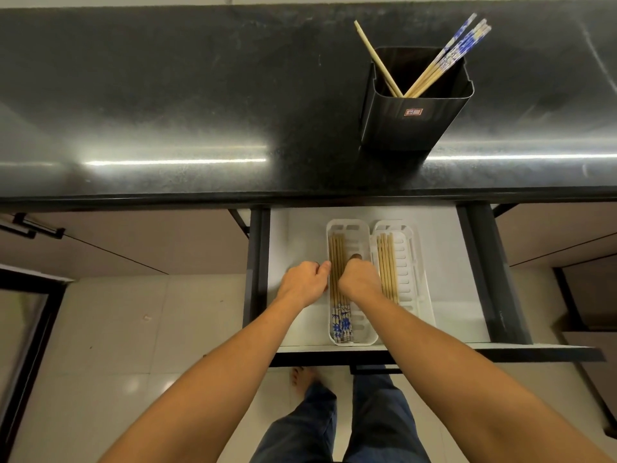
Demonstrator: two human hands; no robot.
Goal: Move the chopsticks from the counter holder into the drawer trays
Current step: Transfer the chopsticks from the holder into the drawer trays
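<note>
A long black counter (200, 105) runs across the top of the view, and below it one white-lined drawer (440, 248) stands pulled open. On the counter sits one black square holder (414, 111), upright, with chopsticks leaning inside: one plain bamboo stick (374, 53) tilts left, and a bunch of about four with blue-and-white ends (457, 50) tilts right. Two white slotted trays lie side by side in the drawer, touching. The left tray (362, 339) holds a row of about five chopsticks (336, 252) with patterned ends toward the person; the right tray (409, 262) holds about four (385, 259). The left hand (303, 284), fingers curled narrow, rests at the left tray's outer rim. The right hand (359, 279) is curled over the left tray beside the sticks; whether it grips any cannot be told.
</note>
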